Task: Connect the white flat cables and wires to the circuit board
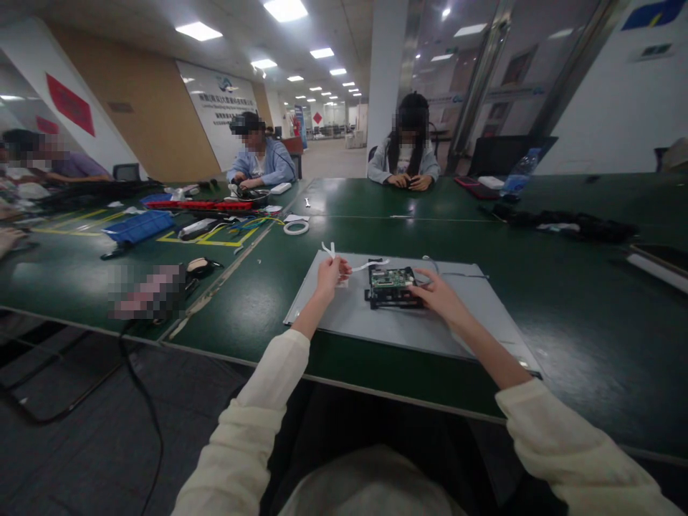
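Observation:
In front of me a green circuit board (392,278) sits in a black plastic frame (400,299), which rests on a grey flat panel (456,333). My right hand (436,292) grips the right edge of this assembly, thumb and fingers on the board's side. My left hand (332,274), left of the frame, is closed on a white ribbon cable (370,266). One end of the cable reaches over to the back of the frame, and white ends stick up above my fingers. Exactly how the fingertips pinch it is too small to make out.
A white ring (296,228) lies beyond the panel, with a blue tray (138,227), wires and a red power strip (215,206) to the left. A bottle (520,174) and black cables (564,221) are on the right. Two people (405,154) sit across the table.

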`<state>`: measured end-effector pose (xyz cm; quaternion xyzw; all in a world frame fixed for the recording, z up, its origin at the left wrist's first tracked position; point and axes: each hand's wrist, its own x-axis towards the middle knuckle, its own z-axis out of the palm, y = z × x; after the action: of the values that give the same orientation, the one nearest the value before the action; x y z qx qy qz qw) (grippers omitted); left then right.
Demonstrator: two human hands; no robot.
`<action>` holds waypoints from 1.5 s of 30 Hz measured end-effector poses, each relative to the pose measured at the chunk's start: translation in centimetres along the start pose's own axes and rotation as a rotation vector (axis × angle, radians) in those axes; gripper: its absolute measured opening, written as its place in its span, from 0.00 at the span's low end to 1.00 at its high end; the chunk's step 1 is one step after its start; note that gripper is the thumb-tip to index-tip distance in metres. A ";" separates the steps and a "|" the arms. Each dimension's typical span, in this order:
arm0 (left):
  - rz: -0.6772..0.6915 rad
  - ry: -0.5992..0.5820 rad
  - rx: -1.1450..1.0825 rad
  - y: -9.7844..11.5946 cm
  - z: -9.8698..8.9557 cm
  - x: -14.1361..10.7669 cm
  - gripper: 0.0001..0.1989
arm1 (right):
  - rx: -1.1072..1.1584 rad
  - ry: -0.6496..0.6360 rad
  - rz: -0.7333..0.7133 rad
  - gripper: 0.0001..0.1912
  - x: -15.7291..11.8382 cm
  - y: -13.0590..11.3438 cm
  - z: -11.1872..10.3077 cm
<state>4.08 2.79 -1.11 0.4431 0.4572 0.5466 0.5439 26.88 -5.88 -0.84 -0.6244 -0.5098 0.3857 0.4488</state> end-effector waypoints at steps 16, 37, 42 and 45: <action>0.002 0.031 0.102 -0.1 0.2 -0.1 0.06 | -0.952 0.178 -0.230 0.19 -0.8 -1.2 -1.7; 0.099 0.108 0.307 -1.3 0.0 -0.3 0.10 | -1.006 -0.228 -0.558 0.40 -0.9 1.0 -0.8; 0.132 0.122 0.358 -1.0 -0.4 -0.8 0.09 | -0.969 -0.224 -0.566 0.38 -1.3 0.3 -0.4; 0.147 0.119 0.373 -0.9 -0.4 -0.9 0.09 | -0.956 -0.214 -0.577 0.37 -1.2 0.2 0.0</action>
<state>3.83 1.91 -2.09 0.5351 0.5482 0.5161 0.3831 26.72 -7.12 -0.95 -0.5511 -0.8203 0.0346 0.1493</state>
